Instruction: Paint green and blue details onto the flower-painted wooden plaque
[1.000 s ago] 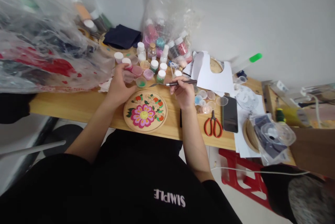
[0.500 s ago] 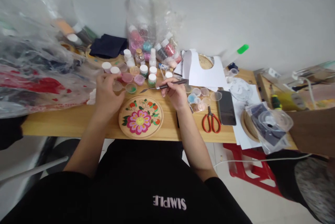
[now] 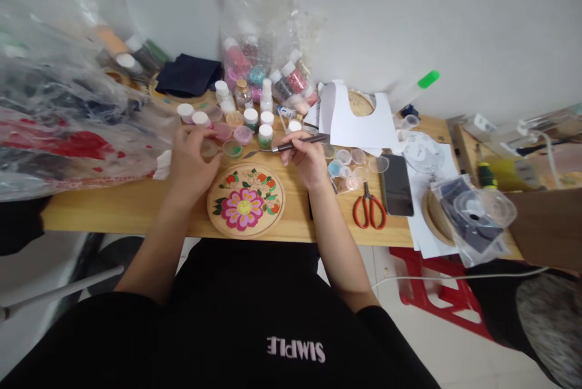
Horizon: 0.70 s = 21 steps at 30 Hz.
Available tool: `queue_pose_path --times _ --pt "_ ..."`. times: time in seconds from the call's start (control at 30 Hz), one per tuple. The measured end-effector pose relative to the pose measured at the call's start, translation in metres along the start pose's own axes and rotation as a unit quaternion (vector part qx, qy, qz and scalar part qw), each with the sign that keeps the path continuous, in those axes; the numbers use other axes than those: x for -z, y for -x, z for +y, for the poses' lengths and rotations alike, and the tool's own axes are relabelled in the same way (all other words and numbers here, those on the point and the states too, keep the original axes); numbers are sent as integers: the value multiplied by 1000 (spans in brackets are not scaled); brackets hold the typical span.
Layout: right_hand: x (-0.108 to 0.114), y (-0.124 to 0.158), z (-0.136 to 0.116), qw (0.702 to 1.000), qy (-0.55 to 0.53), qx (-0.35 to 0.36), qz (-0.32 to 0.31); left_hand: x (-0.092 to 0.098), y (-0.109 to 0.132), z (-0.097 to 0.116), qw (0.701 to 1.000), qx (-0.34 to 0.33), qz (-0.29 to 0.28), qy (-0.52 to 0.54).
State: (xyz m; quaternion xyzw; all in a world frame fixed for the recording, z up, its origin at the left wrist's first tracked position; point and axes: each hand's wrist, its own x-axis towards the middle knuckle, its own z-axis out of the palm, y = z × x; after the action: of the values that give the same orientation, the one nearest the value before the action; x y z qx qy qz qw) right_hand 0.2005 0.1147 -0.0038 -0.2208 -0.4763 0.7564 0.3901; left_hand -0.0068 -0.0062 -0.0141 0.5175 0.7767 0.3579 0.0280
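Observation:
My left hand (image 3: 191,156) curves its thumb and fingers around the clear lid (image 3: 208,148) of a small plastic cup (image 3: 232,148) with green in the bottom. Pinched in my right hand (image 3: 307,160) is a palette knife (image 3: 286,146), its thin blade pointing left, low beside the green cup. Just below the blade lies a round wooden board (image 3: 213,219) bearing a pink flower, orange fruits and green leaves. Pink, lilac and orange cups and white-capped jars (image 3: 265,135) stand close behind the green cup.
Red-handled scissors (image 3: 370,212), a phone (image 3: 397,185) and several small clear cups (image 3: 359,175) lie to the right. A large plastic bag (image 3: 82,140) bulges at the left. White papers (image 3: 361,128) and a bag of glitter bottles (image 3: 291,77) stand along the wall.
The view has shifted slightly, so the table things sit a little further right. Both hands keep nearly the same pose, the palette knife still held by the green cup.

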Motion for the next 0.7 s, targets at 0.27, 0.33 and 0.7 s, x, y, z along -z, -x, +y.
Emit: queue_pose_path --times 0.27,0.33,0.7 --pt "0 0 -1 1000 5 -3 -2 4 2 -3 999 -19 18 42" --pt "0 0 -1 1000 10 -8 -2 6 2 -3 998 -19 33 53" --pt "0 0 2 999 -43 16 -22 -1 -2 -11 952 -40 226 203"
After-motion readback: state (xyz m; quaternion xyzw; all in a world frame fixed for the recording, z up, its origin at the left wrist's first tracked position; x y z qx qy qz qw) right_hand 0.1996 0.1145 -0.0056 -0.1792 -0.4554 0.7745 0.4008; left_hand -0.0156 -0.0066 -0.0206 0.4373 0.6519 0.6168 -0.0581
